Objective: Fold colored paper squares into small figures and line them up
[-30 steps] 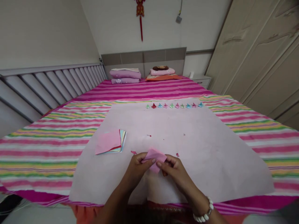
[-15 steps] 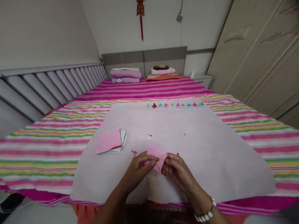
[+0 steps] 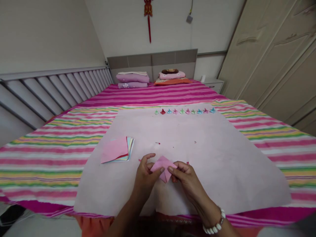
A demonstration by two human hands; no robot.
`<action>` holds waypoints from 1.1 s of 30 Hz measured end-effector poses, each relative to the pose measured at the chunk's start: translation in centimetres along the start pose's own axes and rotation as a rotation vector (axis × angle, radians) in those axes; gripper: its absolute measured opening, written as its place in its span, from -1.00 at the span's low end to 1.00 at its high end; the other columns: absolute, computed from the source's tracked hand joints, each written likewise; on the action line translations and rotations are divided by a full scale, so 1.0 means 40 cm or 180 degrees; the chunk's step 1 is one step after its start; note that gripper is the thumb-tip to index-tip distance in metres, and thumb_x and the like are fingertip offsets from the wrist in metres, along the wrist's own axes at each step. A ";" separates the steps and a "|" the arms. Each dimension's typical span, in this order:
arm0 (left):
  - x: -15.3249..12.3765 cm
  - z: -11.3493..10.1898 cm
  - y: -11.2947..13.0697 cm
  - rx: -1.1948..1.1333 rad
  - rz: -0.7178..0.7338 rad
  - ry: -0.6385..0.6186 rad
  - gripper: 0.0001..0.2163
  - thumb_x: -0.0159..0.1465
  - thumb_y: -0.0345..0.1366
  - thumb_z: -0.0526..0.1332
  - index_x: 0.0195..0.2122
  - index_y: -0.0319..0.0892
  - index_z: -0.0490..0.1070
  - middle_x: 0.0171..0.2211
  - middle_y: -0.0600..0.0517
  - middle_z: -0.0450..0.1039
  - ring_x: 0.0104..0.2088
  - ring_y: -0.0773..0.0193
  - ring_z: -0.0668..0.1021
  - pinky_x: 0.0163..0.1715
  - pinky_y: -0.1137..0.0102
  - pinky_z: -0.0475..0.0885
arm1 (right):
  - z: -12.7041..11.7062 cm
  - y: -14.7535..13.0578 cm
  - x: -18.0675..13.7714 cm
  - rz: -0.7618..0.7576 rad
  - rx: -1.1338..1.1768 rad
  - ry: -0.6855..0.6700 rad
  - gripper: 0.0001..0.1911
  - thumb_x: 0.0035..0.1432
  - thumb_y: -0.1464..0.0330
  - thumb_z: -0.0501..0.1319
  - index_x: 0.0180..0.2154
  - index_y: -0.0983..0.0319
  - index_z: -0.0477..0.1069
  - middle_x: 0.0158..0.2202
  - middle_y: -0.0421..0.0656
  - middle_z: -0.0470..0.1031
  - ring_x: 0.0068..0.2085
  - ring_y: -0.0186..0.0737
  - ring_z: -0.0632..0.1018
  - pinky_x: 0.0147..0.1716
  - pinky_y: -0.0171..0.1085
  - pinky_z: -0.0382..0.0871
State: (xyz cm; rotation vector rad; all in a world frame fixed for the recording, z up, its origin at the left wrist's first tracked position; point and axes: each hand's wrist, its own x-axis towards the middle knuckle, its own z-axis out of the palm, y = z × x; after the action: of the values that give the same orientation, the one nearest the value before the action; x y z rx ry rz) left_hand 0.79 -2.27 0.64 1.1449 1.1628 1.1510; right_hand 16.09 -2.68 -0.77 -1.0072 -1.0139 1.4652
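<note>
Both of my hands hold one small folded pink paper [image 3: 163, 165] just above a large pale sheet [image 3: 222, 164] spread on the bed. My left hand [image 3: 145, 172] pinches the paper's left side with thumb and fingers. My right hand [image 3: 184, 177], with a white bead bracelet at the wrist, pinches its right side. To the left lies a stack of coloured paper squares [image 3: 117, 149], pink on top. A row of several small folded paper pieces [image 3: 184, 111] in green, red, blue and pink lines the sheet's far edge.
The bed has a striped pink, green and yellow cover [image 3: 49, 144]. Folded bedding [image 3: 133, 80] and pillows [image 3: 172, 76] lie at the headboard. A slatted rail [image 3: 49, 95] runs along the left and wardrobe doors [image 3: 278, 59] stand on the right. Tiny paper scraps [image 3: 158, 143] dot the sheet.
The pink paper has been turned and refolded between my fingers, now showing a diamond shape. My left fingers have shifted on its edge; both hands stay in the same spot.
</note>
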 end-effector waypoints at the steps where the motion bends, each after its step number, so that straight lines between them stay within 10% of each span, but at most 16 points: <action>1: 0.000 -0.002 0.001 -0.0066 0.0014 -0.0021 -0.54 0.06 -0.26 0.34 -0.08 -0.13 0.14 -0.56 0.16 0.47 -0.54 0.31 0.51 -0.48 0.45 0.35 | -0.001 -0.002 -0.001 0.0006 -0.0015 0.0037 -0.67 -0.05 0.17 0.36 -0.60 0.27 0.40 -0.71 -0.29 0.31 -0.62 -0.41 0.28 -0.56 -0.38 0.11; 7: -0.009 -0.014 0.007 0.0131 0.0411 -0.0029 -0.76 0.01 -0.33 0.38 -0.51 -0.16 0.27 -0.59 0.18 0.36 -0.55 0.41 0.44 -0.54 0.53 0.29 | 0.002 -0.011 -0.003 0.0068 0.0070 0.0226 -0.66 -0.14 0.12 0.40 -0.54 0.26 0.45 -0.73 -0.29 0.34 -0.65 -0.39 0.28 -0.60 -0.37 0.11; 18: -0.008 -0.023 0.009 0.0634 0.0251 -0.0078 -0.67 -0.01 -0.29 0.39 -0.17 -0.16 0.54 -0.20 -0.04 0.59 -0.17 0.08 0.57 -0.17 0.27 0.46 | 0.002 -0.011 -0.004 -0.0038 -0.0016 0.0171 -0.68 -0.23 0.22 0.47 -0.54 0.26 0.42 -0.72 -0.31 0.35 -0.66 -0.43 0.30 -0.62 -0.40 0.12; 27: -0.012 -0.012 0.017 0.1005 0.0629 0.0005 -0.86 0.05 -0.30 0.36 -0.34 -0.13 0.58 -0.40 0.01 0.51 -0.33 0.20 0.54 -0.27 0.34 0.43 | 0.004 -0.022 -0.005 -0.0311 0.0071 0.0077 -0.52 -0.17 0.31 0.44 -0.15 0.18 0.42 -0.46 -0.25 0.47 -0.53 -0.37 0.40 -0.57 -0.38 0.23; 33: -0.007 -0.014 0.017 0.1065 0.0868 0.0066 -0.96 0.05 -0.30 0.35 -0.47 -0.12 0.56 -0.23 -0.03 0.44 -0.10 0.15 0.47 -0.10 0.33 0.35 | -0.008 -0.019 0.000 -0.0716 -0.0778 0.0064 -0.77 -0.07 0.31 0.37 -0.29 0.21 0.55 -0.52 -0.25 0.36 -0.56 -0.38 0.29 -0.56 -0.34 0.19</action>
State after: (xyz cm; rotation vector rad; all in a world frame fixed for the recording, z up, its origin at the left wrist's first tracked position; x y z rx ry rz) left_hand 0.19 -2.49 1.29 1.5890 1.2750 1.2017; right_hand 16.60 -2.57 -0.13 -1.0398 -1.2705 1.1647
